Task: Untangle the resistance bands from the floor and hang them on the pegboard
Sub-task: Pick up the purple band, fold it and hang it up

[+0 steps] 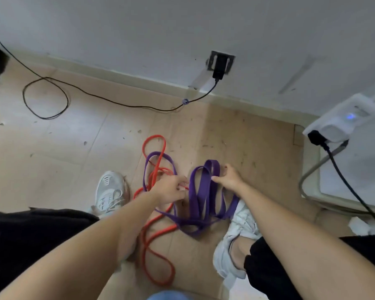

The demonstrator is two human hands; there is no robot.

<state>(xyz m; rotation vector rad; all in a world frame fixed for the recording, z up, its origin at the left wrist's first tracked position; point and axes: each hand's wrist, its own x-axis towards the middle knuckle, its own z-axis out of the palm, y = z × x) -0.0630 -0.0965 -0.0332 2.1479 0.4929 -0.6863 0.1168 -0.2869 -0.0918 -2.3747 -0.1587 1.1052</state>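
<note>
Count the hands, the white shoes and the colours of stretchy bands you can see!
Hands: 2, left hand and right hand
White shoes: 2, left shoe and right shoe
Band colours: 2, red band and purple band
Total: 6

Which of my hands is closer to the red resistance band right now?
Left. The left hand is on the red resistance band, pinching a strand in the tangle. The right hand is off to its right, gripping the wide purple band.
</note>
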